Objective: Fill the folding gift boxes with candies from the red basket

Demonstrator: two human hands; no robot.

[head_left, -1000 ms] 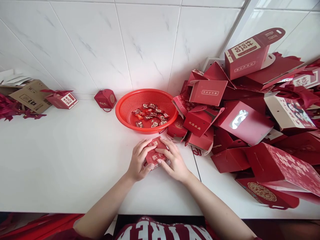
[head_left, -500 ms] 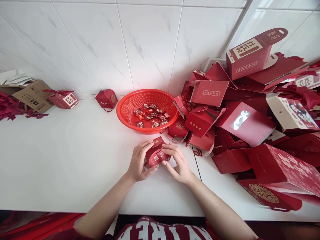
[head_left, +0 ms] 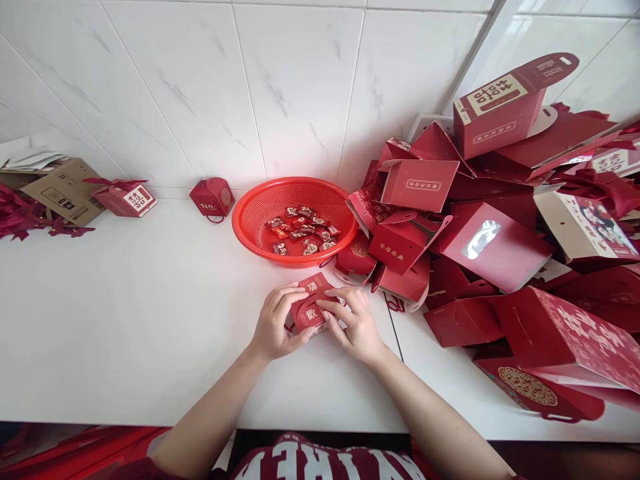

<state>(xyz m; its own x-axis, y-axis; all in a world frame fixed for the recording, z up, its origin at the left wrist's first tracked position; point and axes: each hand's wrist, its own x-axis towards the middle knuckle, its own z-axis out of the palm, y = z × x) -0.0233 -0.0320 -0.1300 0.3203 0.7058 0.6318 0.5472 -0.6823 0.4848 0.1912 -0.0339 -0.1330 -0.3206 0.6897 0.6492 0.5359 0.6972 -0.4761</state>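
A small red gift box (head_left: pixel 311 308) with pale lettering sits on the white table between my hands, just in front of the red basket. Its two top flaps lie folded over and meet near the middle. My left hand (head_left: pixel 277 323) grips the box's left side, fingers on the far edge and thumb at the near edge. Curled over the right side, my right hand (head_left: pixel 355 323) presses its fingertips on the top flap. Part of a red cord shows at the box's left. The box's right side is mostly hidden by my fingers.
A red plastic basket (head_left: pixel 245 230) holds several wrapped candies (head_left: pixel 303 230). Many red boxes (head_left: pixel 505 247) are piled at the right. By the wall stand a closed red box (head_left: pixel 213 198) and a ribboned box (head_left: pixel 125 198). A cardboard box (head_left: pixel 67 193) is at far left.
The flaps of the gift box have come down flatter on its top. My right fingers have moved left and inward over the flap; my left hand has hardly moved.
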